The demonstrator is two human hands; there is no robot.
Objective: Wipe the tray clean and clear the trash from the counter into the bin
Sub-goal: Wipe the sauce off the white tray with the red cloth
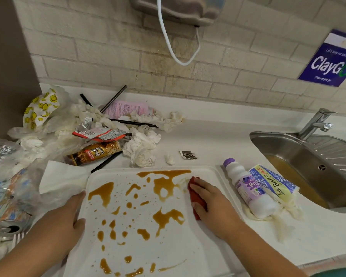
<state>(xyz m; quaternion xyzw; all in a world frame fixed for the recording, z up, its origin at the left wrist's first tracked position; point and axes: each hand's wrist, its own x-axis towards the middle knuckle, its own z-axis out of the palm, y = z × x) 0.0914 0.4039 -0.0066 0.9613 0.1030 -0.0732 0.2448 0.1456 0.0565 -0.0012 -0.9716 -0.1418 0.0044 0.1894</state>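
I find the white tray (190, 242) lying flat on the white counter (218, 136), directly below the camera, with brown liquid (164, 182) splashed over most of its surface in pools and drops. The right hand (214, 204) lies flat on a red cloth (194, 183) at the tray's far right part, fingers extended on top of the cloth and pressing it down rather than clenching it; the cloth's front edge touches the largest brown pool. The left hand (68, 216) rests against the tray's left rim with the thumb on the rim. From this angle I cannot tell whether its fingers hook the edge or merely lie against it. Behind the tray the counter carries a heap of trash: crumpled tissues (142, 146), a red-and-white wrapper (100, 134), a brown snack packet (94, 152) and black straws (132, 122). A white bottle (250, 190) lies on its side just right of the tray, near the steel sink (308, 156), which holds brownish water.
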